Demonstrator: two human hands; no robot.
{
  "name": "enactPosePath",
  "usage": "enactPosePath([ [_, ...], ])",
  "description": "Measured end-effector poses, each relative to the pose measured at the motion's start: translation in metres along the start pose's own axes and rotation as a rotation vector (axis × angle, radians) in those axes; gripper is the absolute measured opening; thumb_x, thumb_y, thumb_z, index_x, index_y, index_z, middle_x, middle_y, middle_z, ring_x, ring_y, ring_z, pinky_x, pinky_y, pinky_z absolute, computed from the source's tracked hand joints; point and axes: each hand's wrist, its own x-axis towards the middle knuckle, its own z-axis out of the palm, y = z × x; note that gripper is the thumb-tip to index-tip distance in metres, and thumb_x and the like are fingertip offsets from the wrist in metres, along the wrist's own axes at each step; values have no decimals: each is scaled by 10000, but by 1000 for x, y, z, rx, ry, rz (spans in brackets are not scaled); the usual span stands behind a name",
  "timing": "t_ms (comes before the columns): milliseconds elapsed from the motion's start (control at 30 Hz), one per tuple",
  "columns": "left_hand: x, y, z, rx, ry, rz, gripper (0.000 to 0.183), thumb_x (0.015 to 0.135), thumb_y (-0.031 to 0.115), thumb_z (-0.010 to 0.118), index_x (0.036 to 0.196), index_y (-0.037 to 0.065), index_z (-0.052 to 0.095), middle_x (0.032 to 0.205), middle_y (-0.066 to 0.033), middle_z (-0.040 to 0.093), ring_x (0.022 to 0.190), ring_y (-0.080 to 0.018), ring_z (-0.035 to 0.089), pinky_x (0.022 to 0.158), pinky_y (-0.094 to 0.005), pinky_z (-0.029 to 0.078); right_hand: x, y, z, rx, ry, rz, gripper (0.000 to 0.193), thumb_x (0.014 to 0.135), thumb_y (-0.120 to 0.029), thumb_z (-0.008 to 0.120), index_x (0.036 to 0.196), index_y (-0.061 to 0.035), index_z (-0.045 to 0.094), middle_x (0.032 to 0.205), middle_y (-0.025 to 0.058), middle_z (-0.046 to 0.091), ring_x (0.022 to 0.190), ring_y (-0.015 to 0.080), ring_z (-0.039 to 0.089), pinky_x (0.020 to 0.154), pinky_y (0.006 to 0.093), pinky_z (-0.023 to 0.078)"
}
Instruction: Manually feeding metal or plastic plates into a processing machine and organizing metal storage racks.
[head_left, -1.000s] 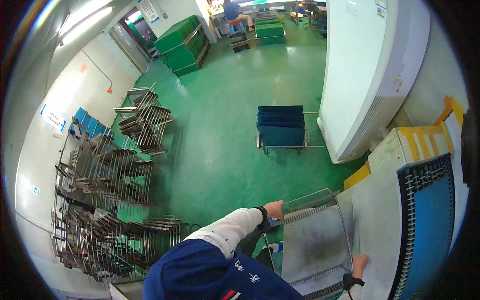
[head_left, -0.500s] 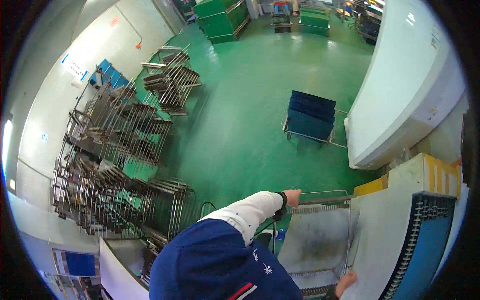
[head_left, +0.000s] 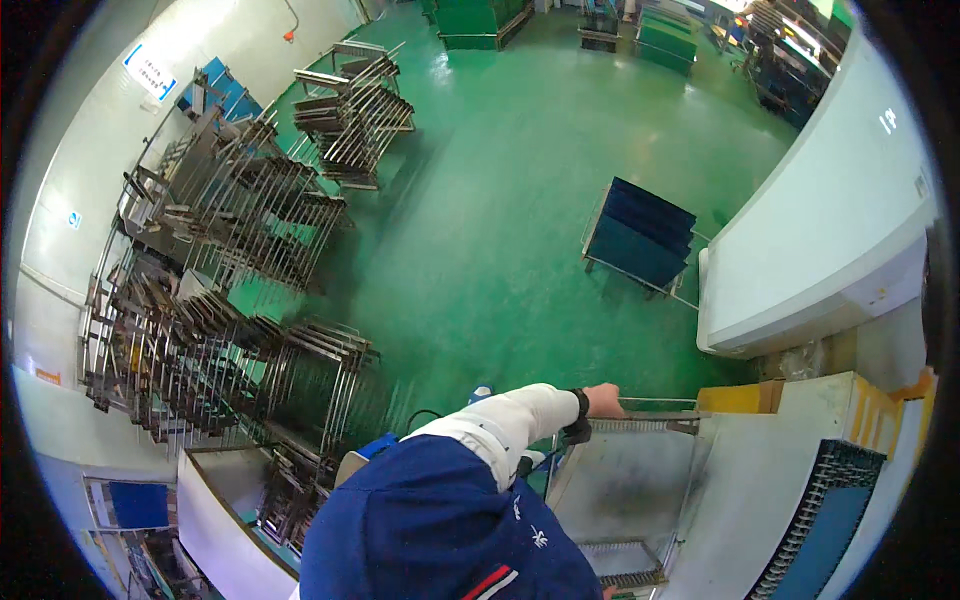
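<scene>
A metal rack [head_left: 622, 490] with wire-toothed edges and a greyish panel stands in front of me at the lower right. My left hand [head_left: 604, 401], at the end of a white sleeve with a dark wristband, is closed around the rack's far top bar. Only a sliver of my right hand [head_left: 609, 593] shows at the bottom edge, by the rack's near end; its fingers are hidden. Just right of the rack is a pale box-shaped machine [head_left: 770, 480] with a dark toothed strip beside a blue surface.
Several metal racks [head_left: 250, 220] crowd the left wall. A small rack holding dark blue boards [head_left: 640, 235] stands ahead on the green floor [head_left: 480, 220]. A large white cabinet [head_left: 830, 240] is at the right. A yellow box [head_left: 740, 398] lies beyond the pale machine. Green bins [head_left: 665, 40] stand far off.
My view has shifted and tilted. My left hand stays on the rack bar. My right hand, earlier beside the rack's near right corner, has dropped mostly out of view.
</scene>
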Motion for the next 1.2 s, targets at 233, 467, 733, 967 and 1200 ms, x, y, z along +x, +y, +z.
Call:
enactPosePath([
  [233,-73,-54,-100,-135,72,-76,572,676,488,683,931,-25,678,985,-229,689,945,-365,664,799,-445,515,-5,-69,26,372,-286,148,381,855,-431,607,949,-62,629,866,84,613,757,233,559,665,401,457],
  [467,-87,-200,-159,-295,339,-94,500,753,483,636,859,-4,678,890,-253,666,740,-412,622,687,-479,495,12,-143,21,542,-507,152,454,853,-516,608,975,-79,630,878,61,613,740,203,553,646,387,462],
  [733,-199,-278,-228,-561,565,-6,293,744,345,679,803,59,701,797,-229,663,720,-416,624,652,-472,502,64,-274,8,491,-801,75,538,850,-613,609,1004,-98,630,893,35,612,719,170,547,624,370,468],
  [967,-247,-359,-212,-1103,979,-397,392,729,371,742,811,-10,691,730,-133,663,656,-232,621,577,-392,486,45,-481,51,357,-756,-119,477,885,-548,631,1075,-112,611,858,-12,598,664,116,500,595,279,427],
  [1200,-318,-392,-195,-1320,1305,-501,357,737,329,735,764,-21,663,703,-111,638,581,-193,579,530,-375,453,6,-632,130,154,-829,-451,429,888,-566,610,920,-139,599,697,-29,463,642,110,444,571,316,390],
])
